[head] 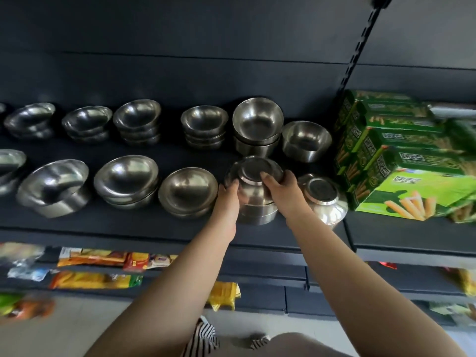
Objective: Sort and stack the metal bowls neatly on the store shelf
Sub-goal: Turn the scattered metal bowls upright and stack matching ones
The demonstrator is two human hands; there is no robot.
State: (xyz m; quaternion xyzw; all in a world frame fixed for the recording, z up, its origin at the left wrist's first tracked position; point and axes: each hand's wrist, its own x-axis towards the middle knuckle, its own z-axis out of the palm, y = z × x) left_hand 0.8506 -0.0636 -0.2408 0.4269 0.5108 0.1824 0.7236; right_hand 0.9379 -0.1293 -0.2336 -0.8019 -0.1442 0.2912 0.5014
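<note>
A person stands at a dark store shelf (pixel 154 228), both bare arms reaching forward. Between the hands is an upside-down stack of round stainless steel bowls (pixel 255 191), sitting at the front of the shelf toward its right end. The left hand (pixel 228 202) presses against the stack's left side, its fingers lying close together along the metal. The right hand (pixel 280 188) curls over the top bowl from the right, fingertips resting on its flat upturned base. The stack appears to rest on the shelf, though I cannot tell whether it is slightly lifted.

Just to the right, touching or nearly touching the right wrist, sits a single overturned steel bowl with a dark circular base (pixel 323 199). Behind the held stack are two upright stacks of deeper steel bowls (pixel 257 127). To the left, two rows of shallow, open-side-up steel bowl stacks (pixel 126 176) run along the shelf. Green cardboard snack boxes (pixel 401 176) are piled at the far right. Colourful snack packets (pixel 95 257) lie on a lower shelf.

The risk, as I judge it, is slippage: smooth nested metal is held only by side pressure, so a tilt could let the lower bowls slide out and clatter off the front edge. The right forearm could also nudge the neighbouring overturned bowl.
</note>
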